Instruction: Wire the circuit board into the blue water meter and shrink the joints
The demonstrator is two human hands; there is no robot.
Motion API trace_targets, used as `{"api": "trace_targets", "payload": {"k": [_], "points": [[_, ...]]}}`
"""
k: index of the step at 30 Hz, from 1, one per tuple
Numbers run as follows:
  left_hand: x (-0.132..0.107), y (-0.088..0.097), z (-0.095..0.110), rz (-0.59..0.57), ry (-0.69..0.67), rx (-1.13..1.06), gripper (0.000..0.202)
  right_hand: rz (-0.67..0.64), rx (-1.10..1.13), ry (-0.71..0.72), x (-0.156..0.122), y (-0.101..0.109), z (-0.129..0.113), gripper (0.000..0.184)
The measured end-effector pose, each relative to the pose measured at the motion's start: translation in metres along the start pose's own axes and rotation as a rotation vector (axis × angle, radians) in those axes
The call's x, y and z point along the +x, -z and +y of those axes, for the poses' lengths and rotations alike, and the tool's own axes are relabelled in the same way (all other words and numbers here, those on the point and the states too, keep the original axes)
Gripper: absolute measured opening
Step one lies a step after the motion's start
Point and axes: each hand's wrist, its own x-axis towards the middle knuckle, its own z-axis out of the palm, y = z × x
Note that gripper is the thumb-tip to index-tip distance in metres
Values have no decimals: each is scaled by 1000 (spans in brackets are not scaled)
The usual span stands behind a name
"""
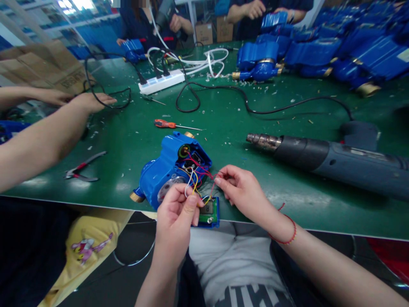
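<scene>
A blue water meter body (166,168) lies open on the green table near the front edge, with red, yellow and white wires (194,177) coming out of it. A small green circuit board (209,212) in a blue frame hangs on those wires at the table's edge. My left hand (175,215) is closed, pinching the wires above the board. My right hand (241,187) is closed too, its fingertips pinching a red wire just right of the meter.
A grey heat gun (335,160) lies to the right, its cord looping back. An orange screwdriver (169,124), pliers (81,168) and a white power strip (161,81) sit further off. Another person's arm (47,134) reaches in from the left. Several blue meters (319,53) are piled far right.
</scene>
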Motion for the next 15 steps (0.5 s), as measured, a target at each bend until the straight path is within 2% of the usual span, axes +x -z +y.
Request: {"api": "trace_targets", "payload": {"k": [3, 5, 8, 11, 15], "points": [[0, -1, 4, -7, -32, 45, 9, -86, 158, -66, -3, 5, -3, 11], [0, -2, 7, -11, -44, 119, 2, -129, 181, -113, -3, 7, -5, 14], [-2, -1, 11, -42, -68, 328, 17, -152, 112, -131, -1, 8, -6, 13], [-3, 1, 11, -99, -164, 603, 18, -168, -16, -67, 2, 6, -4, 3], [1, 2, 6, -202, -342, 828, 9, -151, -214, 96, 5, 3, -4, 12]]}}
